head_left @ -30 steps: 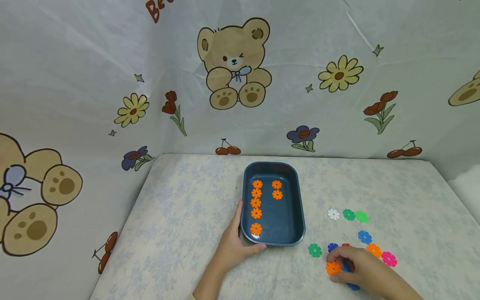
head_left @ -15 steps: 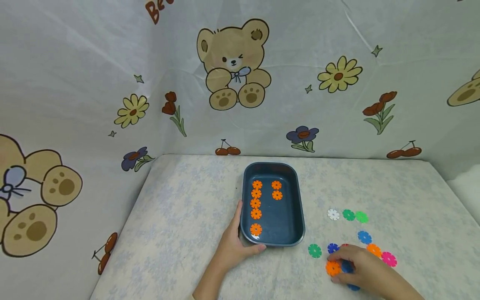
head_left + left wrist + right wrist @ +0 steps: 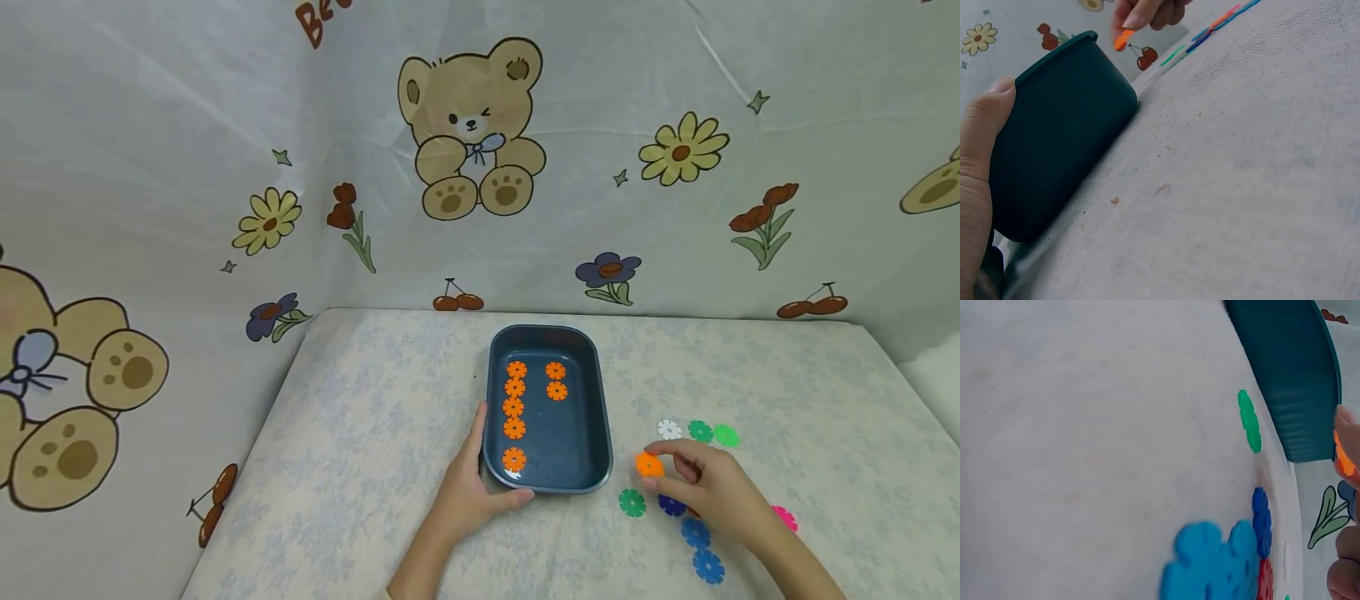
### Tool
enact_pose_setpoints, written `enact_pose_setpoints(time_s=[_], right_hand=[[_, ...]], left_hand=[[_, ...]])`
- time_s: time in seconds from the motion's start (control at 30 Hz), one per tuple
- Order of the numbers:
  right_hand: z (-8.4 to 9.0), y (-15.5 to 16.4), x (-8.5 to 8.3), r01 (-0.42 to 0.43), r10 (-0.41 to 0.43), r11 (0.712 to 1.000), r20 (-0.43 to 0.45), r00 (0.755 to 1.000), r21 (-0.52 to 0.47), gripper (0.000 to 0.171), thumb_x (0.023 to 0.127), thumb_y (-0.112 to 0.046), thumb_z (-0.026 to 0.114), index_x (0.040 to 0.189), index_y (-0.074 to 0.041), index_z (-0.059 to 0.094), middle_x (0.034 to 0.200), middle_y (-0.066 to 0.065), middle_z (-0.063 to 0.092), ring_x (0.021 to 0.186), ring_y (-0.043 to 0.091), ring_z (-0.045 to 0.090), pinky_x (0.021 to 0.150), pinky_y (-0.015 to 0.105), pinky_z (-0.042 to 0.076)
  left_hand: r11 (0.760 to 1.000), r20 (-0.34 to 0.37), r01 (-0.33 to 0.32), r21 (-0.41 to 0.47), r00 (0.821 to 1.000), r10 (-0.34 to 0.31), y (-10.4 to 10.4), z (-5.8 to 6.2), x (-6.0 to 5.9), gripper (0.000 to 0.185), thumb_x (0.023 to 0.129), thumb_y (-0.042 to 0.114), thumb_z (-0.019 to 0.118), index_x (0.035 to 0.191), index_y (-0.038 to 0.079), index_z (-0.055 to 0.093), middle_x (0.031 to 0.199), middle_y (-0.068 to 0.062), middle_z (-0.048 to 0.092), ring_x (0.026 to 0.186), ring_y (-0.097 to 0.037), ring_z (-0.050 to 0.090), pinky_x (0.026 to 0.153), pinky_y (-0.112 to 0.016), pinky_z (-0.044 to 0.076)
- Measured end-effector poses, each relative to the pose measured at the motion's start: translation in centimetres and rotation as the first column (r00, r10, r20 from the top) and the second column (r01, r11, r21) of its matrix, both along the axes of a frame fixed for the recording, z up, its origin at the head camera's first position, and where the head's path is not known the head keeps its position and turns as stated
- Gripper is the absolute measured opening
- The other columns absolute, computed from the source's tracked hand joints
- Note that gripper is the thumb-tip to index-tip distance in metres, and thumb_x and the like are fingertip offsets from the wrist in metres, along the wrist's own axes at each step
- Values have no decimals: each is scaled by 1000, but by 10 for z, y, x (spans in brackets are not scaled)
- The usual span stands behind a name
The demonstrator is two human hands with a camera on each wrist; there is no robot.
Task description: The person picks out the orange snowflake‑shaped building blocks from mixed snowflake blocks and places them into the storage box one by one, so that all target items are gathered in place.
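A dark teal tray (image 3: 600, 400) stands mid-table and holds several orange snowflake discs (image 3: 514, 407) in two rows. My left hand (image 3: 468, 492) grips the tray's near left corner, thumb along its wall (image 3: 988, 119). My right hand (image 3: 701, 483) pinches an orange disc (image 3: 648, 464), lifted just right of the tray; the same orange disc (image 3: 1121, 39) shows in the left wrist view, held at the fingertips above the tray (image 3: 1060, 125). The right wrist view has the orange disc (image 3: 1342, 456) at its right edge, next to the tray (image 3: 1294, 381).
Loose discs lie on the table right of the tray: white (image 3: 669, 429), green (image 3: 701, 431), light green (image 3: 725, 435), green (image 3: 632, 502), blue (image 3: 696, 532), blue (image 3: 708, 566), pink (image 3: 784, 518). A printed cloth backdrop (image 3: 465, 150) walls the back and left.
My right hand picked the orange disc up off the table and carried it up and left toward the tray. The left hand and tray have not moved.
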State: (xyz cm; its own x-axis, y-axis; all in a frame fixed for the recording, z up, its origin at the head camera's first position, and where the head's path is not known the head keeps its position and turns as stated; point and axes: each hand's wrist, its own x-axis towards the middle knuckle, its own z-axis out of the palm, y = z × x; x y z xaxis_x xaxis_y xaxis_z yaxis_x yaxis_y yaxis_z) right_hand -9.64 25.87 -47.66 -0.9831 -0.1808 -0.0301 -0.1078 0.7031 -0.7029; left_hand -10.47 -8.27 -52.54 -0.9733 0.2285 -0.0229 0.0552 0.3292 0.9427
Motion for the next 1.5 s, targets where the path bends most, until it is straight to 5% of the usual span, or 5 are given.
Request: enact_pose_setpoints(time_s=[0.2, 0.63, 0.83, 1.13, 1.5], right_hand=[[-1, -12, -19, 41, -43, 998, -43, 998, -43, 33, 82, -39, 79, 110, -23, 70, 61, -7, 26, 45, 7, 25, 41, 24, 28], [3, -47, -57, 7, -13, 990, -41, 999, -144, 36, 84, -40, 78, 113, -21, 71, 63, -3, 32, 49, 13, 28, 44, 28, 29], [5, -60, -72, -16, 16, 1000, -85, 996, -5, 35, 81, -42, 80, 108, -20, 76, 83, 3, 51, 67, 16, 38, 52, 27, 31], [11, -82, -85, -32, 51, 990, -134, 990, 141, 34, 72, -33, 89, 98, -13, 79, 82, 3, 36, 74, 19, 36, 60, 28, 31], [19, -102, -90, -50, 187, 882, -250, 950, 468, 35, 66, -43, 91, 88, -16, 80, 74, -3, 40, 72, 19, 31, 64, 33, 17]], left_hand=[[1000, -5, 2, 4, 1000, -2, 0, 0, 0, 127, 68, 51, 88, 159, 39, 0, 165, 15, 12, 152, -19, 23, 119, -58, 28], [1000, 0, 6, 0, 1000, -6, 1, -1, -2, 127, 69, 50, 88, 159, 39, 0, 165, 16, 12, 152, -19, 22, 119, -59, 28], [1000, -2, 11, 4, 1000, -11, 2, -2, -2, 127, 69, 50, 88, 160, 38, 0, 165, 16, 12, 152, -18, 22, 119, -58, 28], [1000, 14, 8, -3, 1000, -8, 1, -2, -1, 127, 68, 52, 88, 159, 39, 0, 164, 18, 11, 152, -16, 22, 120, -57, 27], [1000, -9, 6, -16, 1000, -6, 0, -2, -1, 127, 68, 53, 88, 160, 37, 1, 165, 13, 13, 151, -19, 24, 119, -57, 29]])
